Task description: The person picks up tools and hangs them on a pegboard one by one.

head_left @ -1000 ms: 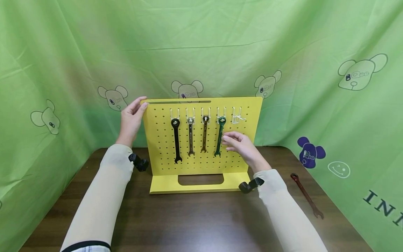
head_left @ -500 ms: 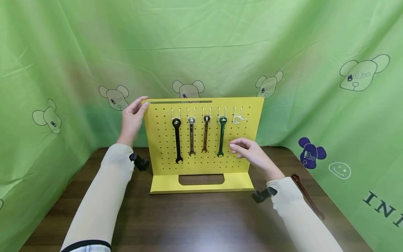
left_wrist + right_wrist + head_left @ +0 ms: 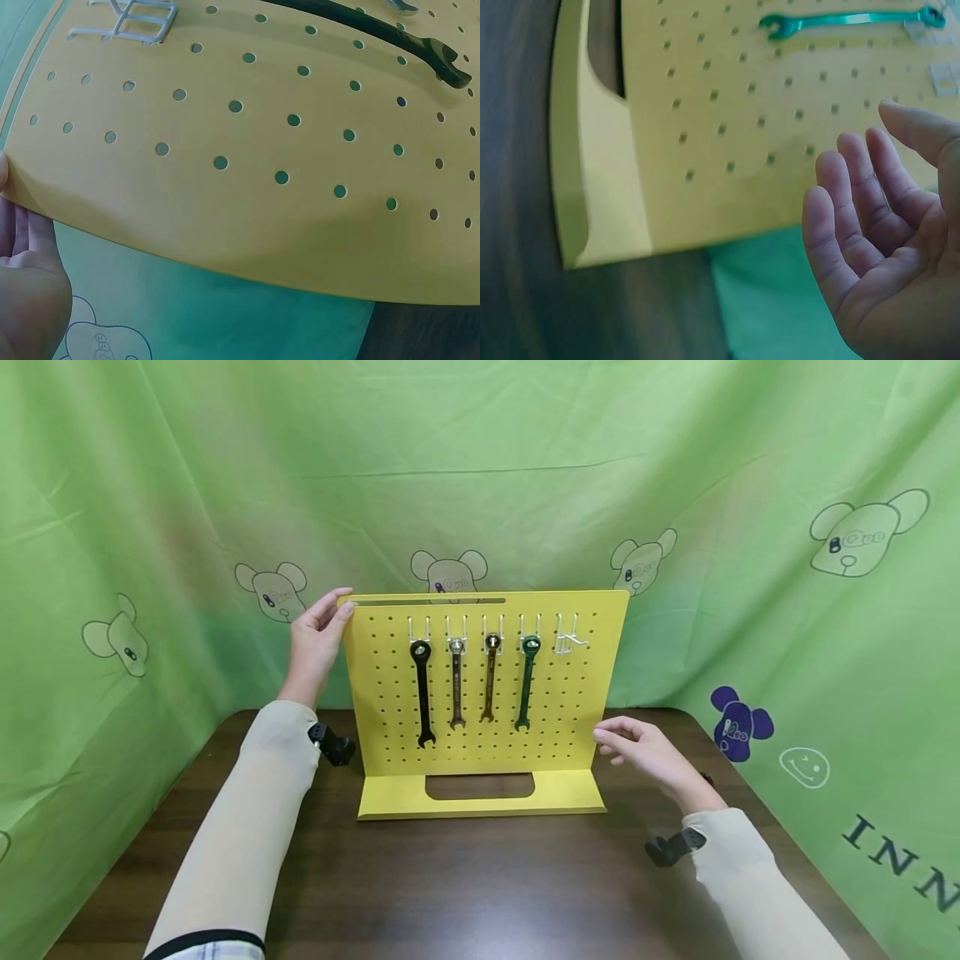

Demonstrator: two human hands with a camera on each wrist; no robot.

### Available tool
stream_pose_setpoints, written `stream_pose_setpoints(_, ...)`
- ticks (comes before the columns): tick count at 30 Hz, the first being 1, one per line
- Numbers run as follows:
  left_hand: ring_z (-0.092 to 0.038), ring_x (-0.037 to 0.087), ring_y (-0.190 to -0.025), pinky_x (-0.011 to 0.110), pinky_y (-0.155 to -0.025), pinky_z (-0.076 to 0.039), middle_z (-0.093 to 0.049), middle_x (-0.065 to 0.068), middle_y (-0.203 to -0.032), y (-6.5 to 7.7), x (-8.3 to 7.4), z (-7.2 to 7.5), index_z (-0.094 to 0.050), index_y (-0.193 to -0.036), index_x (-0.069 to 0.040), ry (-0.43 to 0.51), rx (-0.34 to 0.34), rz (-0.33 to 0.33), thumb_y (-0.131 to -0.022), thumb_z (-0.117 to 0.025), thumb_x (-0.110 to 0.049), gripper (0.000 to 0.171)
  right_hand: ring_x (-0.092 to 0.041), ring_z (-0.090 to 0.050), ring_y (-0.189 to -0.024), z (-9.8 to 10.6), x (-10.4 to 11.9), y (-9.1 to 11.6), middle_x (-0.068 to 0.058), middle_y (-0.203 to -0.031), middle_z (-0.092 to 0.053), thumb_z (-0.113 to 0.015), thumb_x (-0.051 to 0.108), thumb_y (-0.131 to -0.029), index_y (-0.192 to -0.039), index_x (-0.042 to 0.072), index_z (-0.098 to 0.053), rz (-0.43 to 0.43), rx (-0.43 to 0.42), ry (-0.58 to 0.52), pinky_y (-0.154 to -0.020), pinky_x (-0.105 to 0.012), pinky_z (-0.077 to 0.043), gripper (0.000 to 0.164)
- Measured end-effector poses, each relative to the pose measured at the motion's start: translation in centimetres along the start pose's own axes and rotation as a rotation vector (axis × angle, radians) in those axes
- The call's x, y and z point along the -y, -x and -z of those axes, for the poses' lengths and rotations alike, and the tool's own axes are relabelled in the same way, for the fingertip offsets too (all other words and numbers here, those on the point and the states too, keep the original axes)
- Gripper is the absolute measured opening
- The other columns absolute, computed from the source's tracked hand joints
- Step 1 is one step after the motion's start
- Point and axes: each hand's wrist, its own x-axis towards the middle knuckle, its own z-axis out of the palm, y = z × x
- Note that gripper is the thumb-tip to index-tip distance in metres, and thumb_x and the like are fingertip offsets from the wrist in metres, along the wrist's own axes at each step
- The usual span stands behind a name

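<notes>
My left hand (image 3: 313, 643) grips the upper left corner of a yellow pegboard (image 3: 480, 753), thumb on the front and fingers behind. On the board's white hooks hang a black wrench (image 3: 423, 697), a silver wrench (image 3: 457, 689), a bronze wrench (image 3: 490, 681) and a green wrench (image 3: 527, 685), jaw ends down. The rightmost white hook (image 3: 570, 642) carries nothing. Off the board's right edge, my right hand (image 3: 651, 753) holds nothing, its fingers loosely bent with the palm showing in the right wrist view. A dark red wrench (image 3: 707, 778) is mostly hidden behind that forearm.
The pegboard stands upright on its yellow foot (image 3: 390, 800), on a dark brown wooden table (image 3: 465, 885). A green curtain (image 3: 480, 468) with printed bear heads surrounds the table at the back and sides.
My right hand has moved right and down from beside the green wrench to past the board's edge. Its forearm now covers most of the dark red wrench. My left hand stays on the corner.
</notes>
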Motion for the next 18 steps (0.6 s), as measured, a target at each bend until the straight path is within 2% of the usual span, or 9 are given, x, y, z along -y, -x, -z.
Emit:
stream_pose_setpoints(6,-0.059,0.011,-0.100,0.022,-0.087,-0.051,-0.064,0.003,-0.117,0.0,0.2,-0.1,-0.070,-0.129,-0.020,-0.001,0.002,-0.006,-0.098,-0.067,-0.029,0.033,-0.013,-0.067,-0.093,2.3,-3.0,1.5,-0.011,-0.112,-0.070,-0.062,0.029,-0.102,-0.130,-0.009,-0.055,-0.043,-0.043,0.031,-0.080,-0.034,-0.058,0.048)
stream_pose_setpoints(13,-0.059,0.012,-0.102,0.022,-0.088,-0.051,-0.065,0.005,-0.120,0.0,0.2,-0.1,-0.070,-0.129,-0.020,0.006,0.000,-0.009,-0.098,-0.067,-0.029,0.032,-0.006,-0.065,-0.088,5.0,-6.2,3.2,-0.018,-0.115,-0.069,-0.060,0.028,-0.103,-0.132,-0.015,-0.050,-0.136,-0.090,0.051,-0.078,-0.032,-0.058,0.053)
stream_pose_setpoints(18,-0.059,0.012,-0.101,0.023,-0.088,-0.051,-0.065,0.005,-0.119,0.0,0.2,-0.1,-0.070,-0.129,-0.020,0.007,0.004,-0.007,-0.098,-0.067,-0.029,0.033,-0.004,-0.062,-0.084,6.9,-8.1,4.5,0.000,-0.102,-0.069,-0.061,0.029,-0.102,-0.130,-0.017,-0.051,-0.237,-0.132,0.061,-0.073,-0.028,-0.057,0.055)
